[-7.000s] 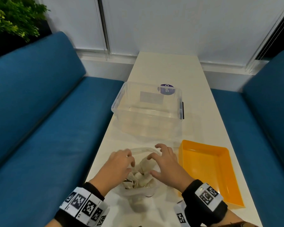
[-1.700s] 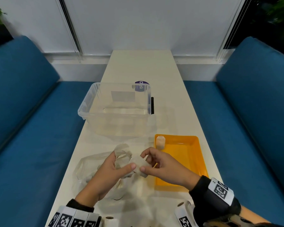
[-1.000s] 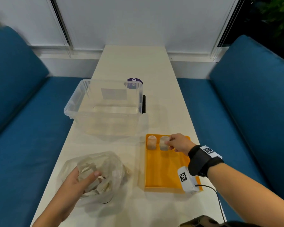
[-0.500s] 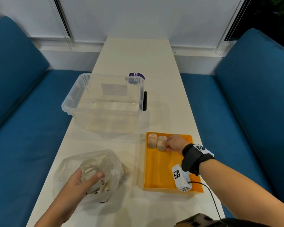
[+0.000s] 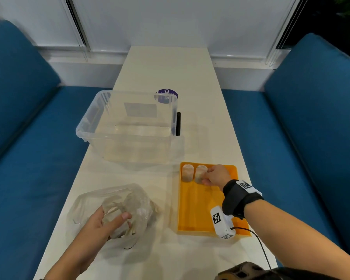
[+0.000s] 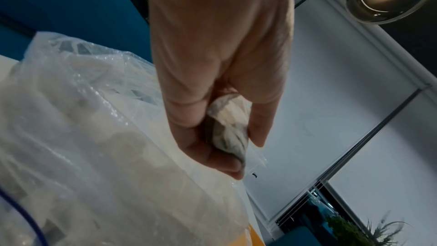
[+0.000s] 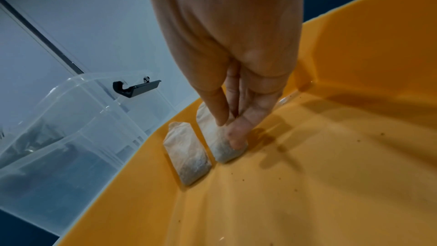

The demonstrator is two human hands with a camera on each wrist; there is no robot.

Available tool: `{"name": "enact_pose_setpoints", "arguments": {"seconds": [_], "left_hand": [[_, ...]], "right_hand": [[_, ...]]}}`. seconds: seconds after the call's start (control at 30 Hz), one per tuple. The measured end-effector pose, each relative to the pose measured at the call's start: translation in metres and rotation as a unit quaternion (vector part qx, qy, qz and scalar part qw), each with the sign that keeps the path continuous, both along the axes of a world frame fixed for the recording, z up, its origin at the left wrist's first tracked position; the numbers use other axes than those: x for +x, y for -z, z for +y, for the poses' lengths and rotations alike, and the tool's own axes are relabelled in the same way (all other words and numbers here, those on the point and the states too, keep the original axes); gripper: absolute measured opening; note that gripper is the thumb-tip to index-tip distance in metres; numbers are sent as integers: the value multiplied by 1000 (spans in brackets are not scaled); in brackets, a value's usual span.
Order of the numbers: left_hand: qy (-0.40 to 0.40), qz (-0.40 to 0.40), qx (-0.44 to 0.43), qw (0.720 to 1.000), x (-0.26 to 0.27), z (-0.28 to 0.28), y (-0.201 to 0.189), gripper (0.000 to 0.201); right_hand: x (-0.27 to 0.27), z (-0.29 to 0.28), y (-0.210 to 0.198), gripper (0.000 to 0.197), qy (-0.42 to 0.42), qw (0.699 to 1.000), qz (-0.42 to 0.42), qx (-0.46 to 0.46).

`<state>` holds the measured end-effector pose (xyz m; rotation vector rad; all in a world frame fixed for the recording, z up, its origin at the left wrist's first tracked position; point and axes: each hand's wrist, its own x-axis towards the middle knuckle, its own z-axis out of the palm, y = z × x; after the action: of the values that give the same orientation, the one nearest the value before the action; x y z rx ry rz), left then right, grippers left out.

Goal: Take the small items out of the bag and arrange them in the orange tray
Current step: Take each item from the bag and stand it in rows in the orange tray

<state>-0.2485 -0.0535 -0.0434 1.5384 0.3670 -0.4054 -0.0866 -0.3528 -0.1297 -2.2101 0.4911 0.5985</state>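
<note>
Right hand (image 7: pixel 232 119) pinching soft, light pale paper sachet (image 7: pixel 221 137) in orange plastic tray (image 7: pixel 331 156); left hand (image 6: pixel 220 119) pinching another in clear plastic bag (image 6: pixel 94 137). Best taken gently by edges.

Bag (image 5: pixel 117 207) contents a pale blur through crinkled plastic, count untellable, left hand (image 5: pixel 101 223) fingertips hidden behind the bag, far end of the second sachet (image 7: pixel 220 137) covered by right hand (image 7: pixel 236 89), purple sticker (image 5: pixel 167 96) lettering perhaps "Ch", unreadable, both forearms cut off below.
</note>
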Motion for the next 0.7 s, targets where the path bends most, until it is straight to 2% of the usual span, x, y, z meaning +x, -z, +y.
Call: {"name": "enact_pose_setpoints", "arguments": {"seconds": [0.17, 0.27, 0.3, 0.37, 0.4, 0.47, 0.5, 0.6, 0.7], "left_hand": [[6, 7, -12, 1000, 0, 1, 1, 108], [16, 11, -23, 1000, 1, 1, 3, 104], [18, 14, -27, 999, 1, 0, 4, 96], [16, 18, -38, 999, 3, -4, 3, 59], [18, 25, -36, 999, 4, -6, 1, 43], [25, 30, -30, 999, 6, -9, -2, 29], [29, 24, -33, 999, 6, -11, -4, 29], [52, 8, -36, 998, 6, -15, -8, 46], [64, -4, -14, 998, 6, -19, -13, 26]], "right_hand": [[-1, -2, -8, 13, -27, 998, -9, -52], [-5, -6, -18, 16, -7, 999, -11, -43], [-9, -7, -24, 17, 3, 999, -15, -37], [-20, -4, -38, 17, 5, 998, -49, -25], [-27, 0, -47, 17, -9, 997, -76, -20], [-45, 14, -67, 14, -67, 990, -123, 2], [-55, 23, -77, 12, -107, 985, -137, 21], [-78, 51, -101, 4, -216, 959, -163, 89], [-94, 74, -114, 5, -274, 931, -208, 124]]}}
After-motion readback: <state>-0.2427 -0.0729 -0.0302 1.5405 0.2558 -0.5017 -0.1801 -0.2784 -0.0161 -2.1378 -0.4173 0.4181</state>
